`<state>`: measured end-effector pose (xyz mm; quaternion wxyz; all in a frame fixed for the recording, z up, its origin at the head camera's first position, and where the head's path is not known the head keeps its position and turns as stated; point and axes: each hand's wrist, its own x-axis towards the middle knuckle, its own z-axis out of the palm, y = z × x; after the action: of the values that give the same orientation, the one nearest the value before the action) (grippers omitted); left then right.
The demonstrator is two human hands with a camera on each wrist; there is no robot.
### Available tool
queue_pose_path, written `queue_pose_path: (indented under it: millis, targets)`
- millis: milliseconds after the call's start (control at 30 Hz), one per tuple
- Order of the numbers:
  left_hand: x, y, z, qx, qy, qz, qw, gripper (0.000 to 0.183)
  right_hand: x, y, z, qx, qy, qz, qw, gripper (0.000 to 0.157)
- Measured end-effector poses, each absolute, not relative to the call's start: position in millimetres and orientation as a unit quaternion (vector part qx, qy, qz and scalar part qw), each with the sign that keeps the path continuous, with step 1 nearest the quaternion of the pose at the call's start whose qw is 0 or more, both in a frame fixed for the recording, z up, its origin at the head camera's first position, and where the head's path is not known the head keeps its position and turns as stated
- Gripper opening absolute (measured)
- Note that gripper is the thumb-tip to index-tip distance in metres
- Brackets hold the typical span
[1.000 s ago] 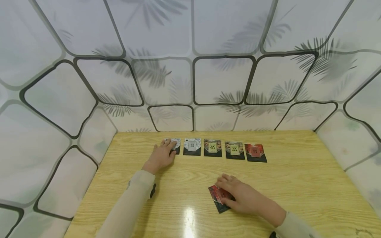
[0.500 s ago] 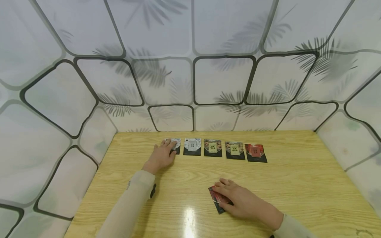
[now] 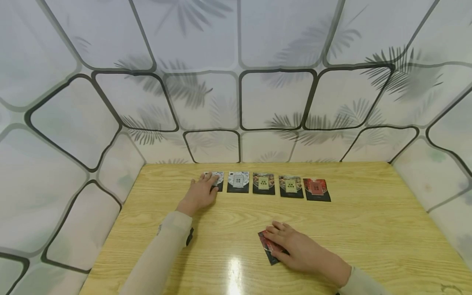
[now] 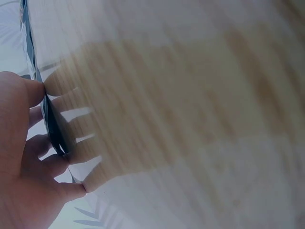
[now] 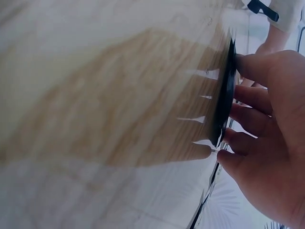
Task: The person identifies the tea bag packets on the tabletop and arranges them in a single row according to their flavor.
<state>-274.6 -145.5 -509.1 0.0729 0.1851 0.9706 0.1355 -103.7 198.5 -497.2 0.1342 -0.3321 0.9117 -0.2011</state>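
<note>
Flat on the wooden table, a white-and-black sachet ends the row at the left, partly covered by my left hand. The spread fingers and thumb of that hand touch it, and the left wrist view shows the sachet edge-on beneath them. Nearer to me lies a tilted red-and-black sachet, apart from the row. My right hand rests over its right side, hiding much of it. In the right wrist view the thumb and fingertips press on this sachet from above.
Along the back of the table the row continues with a second white sachet, two yellow-labelled sachets, one beside the other, and a red sachet. Patterned fabric walls enclose the table's back and sides.
My right hand has shifted slightly toward me over the red sachet, its fingers drawing back from the far edge. The left hand and the row have stayed put.
</note>
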Motion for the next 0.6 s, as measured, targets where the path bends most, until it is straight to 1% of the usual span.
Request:
queue_pose_path:
  millis: [267,600]
  targets:
    - [-273.7,-145.9,-508.4,0.187,0.971,0.133,0.072,0.055,-100.7,197.8,-499.5,-0.361,0.909,-0.192,0.083,0.048]
    - [-273.6,-145.6,-507.9,0.186,0.971,0.135,0.071,0.055,-101.0,198.8,-498.9,-0.342,0.917,-0.185,0.091,0.05]
